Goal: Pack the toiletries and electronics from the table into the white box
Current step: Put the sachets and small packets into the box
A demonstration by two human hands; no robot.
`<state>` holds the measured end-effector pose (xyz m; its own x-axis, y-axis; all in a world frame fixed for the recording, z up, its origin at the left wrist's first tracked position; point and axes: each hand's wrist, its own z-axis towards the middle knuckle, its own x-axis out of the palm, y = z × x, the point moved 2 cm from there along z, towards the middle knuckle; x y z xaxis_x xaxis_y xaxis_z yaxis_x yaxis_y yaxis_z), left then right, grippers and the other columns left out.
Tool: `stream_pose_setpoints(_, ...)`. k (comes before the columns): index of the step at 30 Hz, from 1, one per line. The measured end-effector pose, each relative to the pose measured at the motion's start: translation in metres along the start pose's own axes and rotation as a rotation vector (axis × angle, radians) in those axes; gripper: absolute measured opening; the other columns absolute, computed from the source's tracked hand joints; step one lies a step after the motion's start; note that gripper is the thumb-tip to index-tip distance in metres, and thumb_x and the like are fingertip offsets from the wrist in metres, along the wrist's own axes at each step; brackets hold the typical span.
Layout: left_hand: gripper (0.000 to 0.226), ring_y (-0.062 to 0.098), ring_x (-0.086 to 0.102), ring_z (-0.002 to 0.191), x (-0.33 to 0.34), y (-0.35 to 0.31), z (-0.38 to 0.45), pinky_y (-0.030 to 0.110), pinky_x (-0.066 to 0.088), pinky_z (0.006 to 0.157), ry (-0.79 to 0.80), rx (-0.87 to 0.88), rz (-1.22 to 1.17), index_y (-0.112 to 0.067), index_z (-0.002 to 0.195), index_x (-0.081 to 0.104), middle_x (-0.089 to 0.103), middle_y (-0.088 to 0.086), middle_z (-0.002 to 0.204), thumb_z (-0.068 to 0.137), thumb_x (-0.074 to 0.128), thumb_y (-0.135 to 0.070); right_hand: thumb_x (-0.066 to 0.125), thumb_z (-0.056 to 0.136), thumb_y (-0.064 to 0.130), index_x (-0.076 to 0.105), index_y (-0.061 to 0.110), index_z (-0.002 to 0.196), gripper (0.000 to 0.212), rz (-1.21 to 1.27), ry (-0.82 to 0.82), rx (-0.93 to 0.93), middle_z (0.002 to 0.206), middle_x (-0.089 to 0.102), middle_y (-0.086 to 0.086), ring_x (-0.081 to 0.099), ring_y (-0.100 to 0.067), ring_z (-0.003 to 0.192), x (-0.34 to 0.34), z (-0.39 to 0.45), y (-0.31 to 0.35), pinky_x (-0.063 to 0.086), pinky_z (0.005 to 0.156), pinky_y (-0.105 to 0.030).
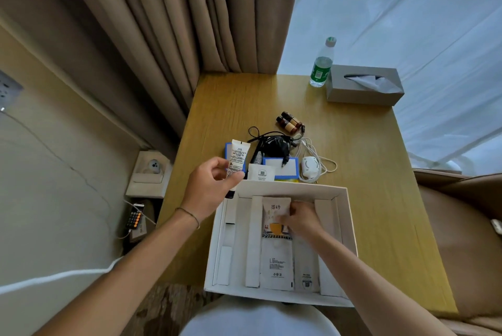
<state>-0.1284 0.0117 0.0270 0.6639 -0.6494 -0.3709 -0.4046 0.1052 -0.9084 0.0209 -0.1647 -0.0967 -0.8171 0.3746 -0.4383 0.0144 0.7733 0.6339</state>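
Note:
The white box (345, 216) lies open at the table's near edge, with cardboard dividers inside. My left hand (209, 189) holds a white tube (238, 158) upright just above the box's far left corner. My right hand (301, 217) is inside the box, fingers pinching a sachet with a yellow cup print (274, 212) in the middle compartment. Below it lie a white sachet (277, 265) and a second white sachet (306, 267). Beyond the box sit a black cable bundle (274, 142), a white charger with cord (309, 167), two small brown bottles (289, 122), blue-edged packets (282, 167) and a small white packet (261, 172).
A water bottle (322, 63) and a grey tissue box (364, 85) stand at the table's far right. Curtains hang behind. A phone (135, 220) on a cable and a wall socket panel (148, 172) lie left of the wooden table (380, 172). A brown seat is at right.

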Motion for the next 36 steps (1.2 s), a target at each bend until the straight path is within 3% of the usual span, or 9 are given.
stream_pose_setpoints(2,0.021,-0.003,0.071,0.084,0.004,0.0,-0.007,0.012,0.055,0.063,0.021,-0.006,-0.029,-0.035,0.097,0.062,0.074,-0.017,0.089,0.086,0.077,-0.025,0.08,0.083,0.025,0.072,0.028,0.092,0.013,-0.061,-0.055,-0.044,0.094,0.076,0.008,0.071,-0.008,0.084,0.002,-0.001,0.003,0.051,0.059,-0.019)
stream_pose_setpoints(4,0.021,0.001,0.072,0.085,0.009,0.001,-0.011,0.013,0.055,0.066,0.038,-0.015,-0.054,-0.034,0.099,0.064,0.077,-0.014,0.089,0.086,0.077,-0.024,0.08,0.082,0.026,0.071,0.028,0.094,0.016,-0.111,-0.109,-0.084,0.095,0.074,0.012,0.07,-0.008,0.088,0.003,-0.003,0.005,0.042,0.055,-0.013)
stream_pose_setpoints(11,0.023,0.017,0.073,0.09,0.031,0.007,-0.024,0.04,0.058,0.087,0.082,-0.078,-0.032,-0.014,0.112,0.066,0.078,0.003,0.092,0.092,0.07,-0.026,0.076,0.082,0.036,0.07,0.024,0.107,0.029,-0.339,-0.203,-0.144,0.107,0.074,0.004,0.07,-0.02,0.095,-0.005,-0.011,0.011,0.046,0.067,-0.027)
stream_pose_setpoints(15,0.023,0.021,0.074,0.089,0.048,0.015,-0.031,0.039,0.06,0.081,0.157,-0.133,-0.02,-0.014,0.11,0.066,0.078,0.005,0.094,0.09,0.073,-0.023,0.058,0.093,0.032,0.069,0.016,0.106,0.024,-0.416,-0.176,-0.147,0.103,0.074,-0.005,0.067,-0.024,0.086,-0.017,-0.018,0.022,0.056,0.069,-0.033)
stream_pose_setpoints(19,0.024,0.019,0.073,0.079,0.07,0.023,-0.037,0.025,0.056,0.061,0.247,-0.191,0.059,-0.019,0.106,0.066,0.075,0.002,0.092,0.086,0.076,-0.028,0.057,0.092,0.023,0.071,0.011,0.108,0.025,-0.389,-0.268,-0.187,0.106,0.075,-0.008,0.069,-0.028,0.092,-0.04,-0.034,0.033,0.056,0.076,-0.035)
stream_pose_setpoints(25,0.025,0.015,0.073,0.067,0.116,0.039,-0.048,0.027,0.06,0.057,0.396,-0.267,0.154,-0.032,0.097,0.064,0.074,-0.002,0.081,0.08,0.081,-0.029,0.058,0.091,0.027,0.071,0.017,0.119,0.032,-0.298,-0.272,-0.204,0.107,0.076,-0.006,0.07,-0.025,0.098,-0.064,-0.057,0.038,0.057,0.086,-0.036)
stream_pose_setpoints(30,0.024,0.013,0.073,0.062,0.15,0.05,-0.051,0.034,0.062,0.064,0.529,-0.294,0.378,-0.02,0.083,0.066,0.075,-0.001,0.073,0.073,0.084,-0.032,0.06,0.088,0.011,0.074,0.015,0.098,0.018,0.02,-0.183,-0.212,0.074,0.073,-0.008,0.072,-0.028,0.065,-0.07,-0.069,0.031,0.062,0.066,-0.05)
stream_pose_setpoints(34,0.028,0.009,0.07,0.055,0.168,0.054,-0.056,0.029,0.057,0.05,0.604,-0.298,0.529,-0.02,0.075,0.064,0.073,-0.001,0.065,0.071,0.084,-0.038,0.058,0.088,0.006,0.073,0.016,0.093,0.019,0.13,-0.181,-0.225,0.073,0.071,-0.013,0.068,-0.025,0.057,-0.073,-0.076,0.025,0.062,0.06,-0.048)
stream_pose_setpoints(36,0.03,0.009,0.069,0.056,0.176,0.057,-0.058,0.029,0.058,0.058,0.628,-0.28,0.6,-0.018,0.071,0.065,0.072,-0.002,0.059,0.071,0.084,-0.041,0.057,0.088,0.004,0.073,0.017,0.092,0.02,0.18,-0.174,-0.214,0.075,0.071,-0.015,0.065,-0.018,0.052,-0.075,-0.078,0.024,0.06,0.059,-0.044)
